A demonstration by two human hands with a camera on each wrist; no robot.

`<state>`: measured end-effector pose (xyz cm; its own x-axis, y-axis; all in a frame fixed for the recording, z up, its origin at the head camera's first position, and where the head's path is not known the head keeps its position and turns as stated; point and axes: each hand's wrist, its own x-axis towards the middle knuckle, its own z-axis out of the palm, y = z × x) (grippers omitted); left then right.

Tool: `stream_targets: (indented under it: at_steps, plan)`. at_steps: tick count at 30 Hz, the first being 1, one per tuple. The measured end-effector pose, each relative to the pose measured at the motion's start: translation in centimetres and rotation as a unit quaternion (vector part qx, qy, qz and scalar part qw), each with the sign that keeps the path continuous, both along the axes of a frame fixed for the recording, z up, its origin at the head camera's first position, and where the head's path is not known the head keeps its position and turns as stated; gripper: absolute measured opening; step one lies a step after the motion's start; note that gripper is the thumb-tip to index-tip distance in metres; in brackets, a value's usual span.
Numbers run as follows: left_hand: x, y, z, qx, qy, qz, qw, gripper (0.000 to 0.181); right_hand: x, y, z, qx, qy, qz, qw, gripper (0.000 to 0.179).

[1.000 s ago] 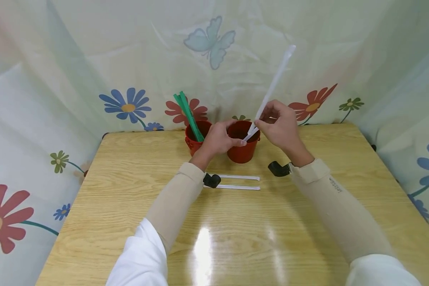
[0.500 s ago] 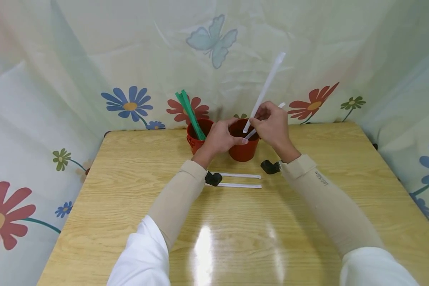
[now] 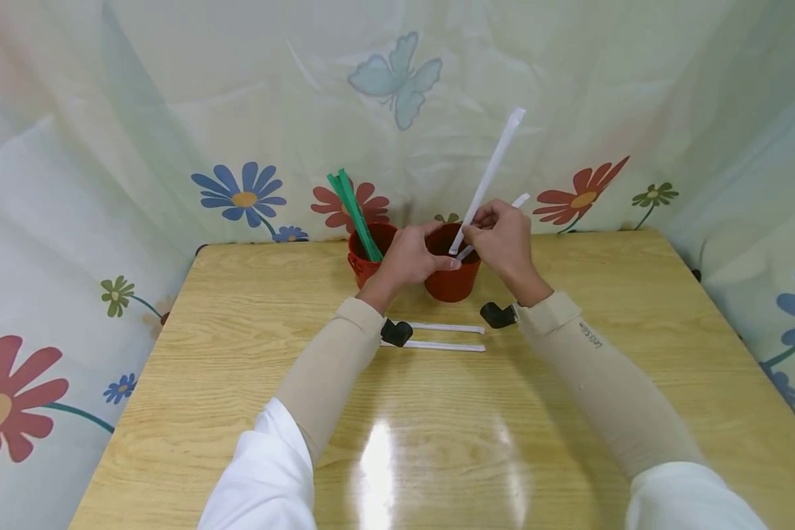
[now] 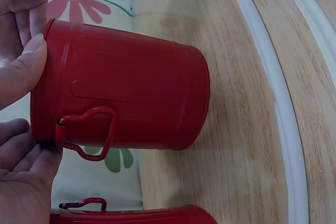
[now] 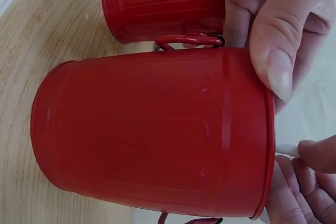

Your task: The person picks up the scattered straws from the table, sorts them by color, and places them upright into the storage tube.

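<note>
At the back of the table my left hand (image 3: pixel 411 254) grips the rim of the right-hand red bucket (image 3: pixel 452 283); its thumb lies over the near edge, as the right wrist view also shows. My right hand (image 3: pixel 503 239) pinches a white paper-wrapped straw (image 3: pixel 493 165) near its lower end. That straw slants up to the right, its lower tip at the bucket's mouth. A second white wrapped straw (image 3: pixel 520 200) passes behind the right fingers and leans in the same bucket. The left-hand red bucket (image 3: pixel 363 272), partly behind my left hand, holds green wrapped straws (image 3: pixel 352 206).
Two more white wrapped straws, a farther one (image 3: pixel 447 327) and a nearer one (image 3: pixel 447 345), lie side by side on the wooden table (image 3: pixel 437 412) in front of the buckets. A flowered curtain (image 3: pixel 291 96) hangs just behind the table.
My right hand has shifted left and slightly down with its straw, whose lower end now sits farther left at the bucket mouth. The second straw's top has come into view. My left hand stays put.
</note>
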<state>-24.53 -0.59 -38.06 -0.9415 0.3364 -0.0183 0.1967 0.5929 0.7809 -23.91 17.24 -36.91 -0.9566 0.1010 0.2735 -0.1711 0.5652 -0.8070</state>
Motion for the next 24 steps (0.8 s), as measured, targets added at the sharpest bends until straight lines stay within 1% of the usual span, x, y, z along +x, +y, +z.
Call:
stream_targets:
  at_steps: [3, 8, 12, 13, 15, 17, 20, 22, 24]
  plan:
    - [0.0, 0.0, -0.1, -0.002, 0.003, 0.001, 1.0, 0.082, 0.0, 0.1, -0.2, -0.003, -0.005, -0.004, 1.0, 0.014]
    - [0.1, 0.0, -0.1, 0.001, -0.002, 0.003, 1.0, 0.081, 0.0, 0.2, -0.4, -0.012, -0.017, -0.014, 0.9997, 0.012]
    - [0.1, 0.0, -0.1, 0.003, -0.005, -0.001, 1.0, 0.082, 0.4, 0.4, -0.3, -0.016, -0.023, -0.015, 0.9995, 0.013]
    - [0.1, 0.0, -0.1, 0.001, -0.007, -0.002, 1.0, 0.082, 0.7, 0.5, -0.2, -0.019, -0.026, -0.015, 0.9994, 0.013]
    - [0.1, 0.0, -0.2, 0.0, -0.009, -0.004, 1.0, 0.082, 1.3, 0.6, 0.0, -0.039, -0.033, -0.011, 0.9986, 0.014]
    - [0.0, 0.0, -0.2, -0.002, -0.006, 0.0, 1.0, 0.082, 2.0, 0.7, 0.4, -0.071, -0.039, -0.002, 0.9967, 0.015]
    - [0.0, 0.0, 0.0, -0.005, 0.003, 0.006, 1.0, 0.082, 3.2, 0.8, 0.6, -0.133, -0.054, 0.022, 0.9894, 0.018]
    - [0.0, 0.0, 0.1, -0.007, 0.006, 0.005, 0.9999, 0.081, 4.0, 0.9, 0.4, -0.156, -0.071, 0.038, 0.9845, 0.019]
    - [0.1, 0.1, 0.2, -0.006, 0.001, 0.0, 1.0, 0.082, 4.9, 1.1, -0.2, -0.152, -0.087, 0.05, 0.9832, 0.019]
